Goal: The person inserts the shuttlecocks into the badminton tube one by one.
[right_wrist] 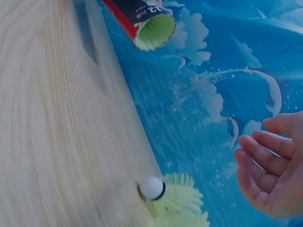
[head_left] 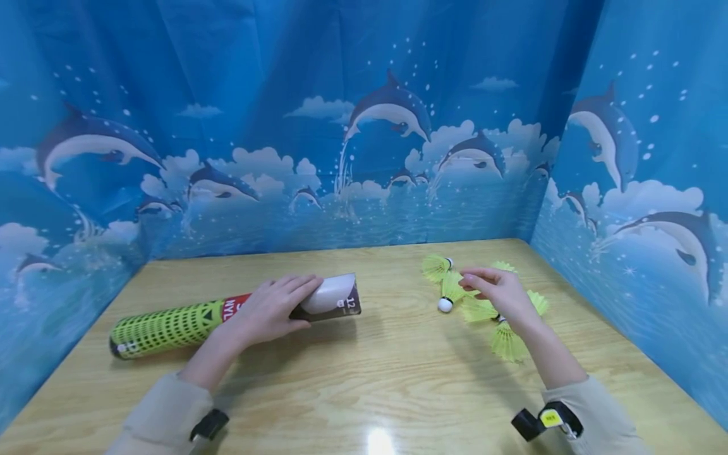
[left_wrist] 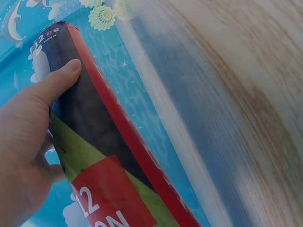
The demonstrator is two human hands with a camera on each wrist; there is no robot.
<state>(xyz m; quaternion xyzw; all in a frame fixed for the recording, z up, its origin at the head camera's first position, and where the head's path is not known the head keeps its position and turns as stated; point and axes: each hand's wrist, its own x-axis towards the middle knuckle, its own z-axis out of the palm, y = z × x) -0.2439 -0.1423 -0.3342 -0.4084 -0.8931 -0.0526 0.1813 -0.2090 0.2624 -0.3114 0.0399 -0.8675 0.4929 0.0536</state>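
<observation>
A long shuttlecock tube [head_left: 165,328], yellow-green with red and black printing, lies slanted on the left in the head view. My left hand [head_left: 273,311] grips it near its dark end, the thumb along its side in the left wrist view. The right wrist view shows the tube's open mouth [right_wrist: 157,32], with a yellow-green ribbed skirt inside. My right hand [head_left: 505,296] hovers with loosely bent fingers and holds nothing. Under and around it are several yellow shuttlecocks; the nearest one [head_left: 446,304] has a white cork with a black band. The hand partly hides others.
The light wooden table [head_left: 364,392] carries everything. A blue curtain [head_left: 273,158] printed with dolphins stands along the back and right side. Another shuttlecock [head_left: 435,268] lies farther back, and one more [head_left: 509,344] lies nearer the front, below the right wrist.
</observation>
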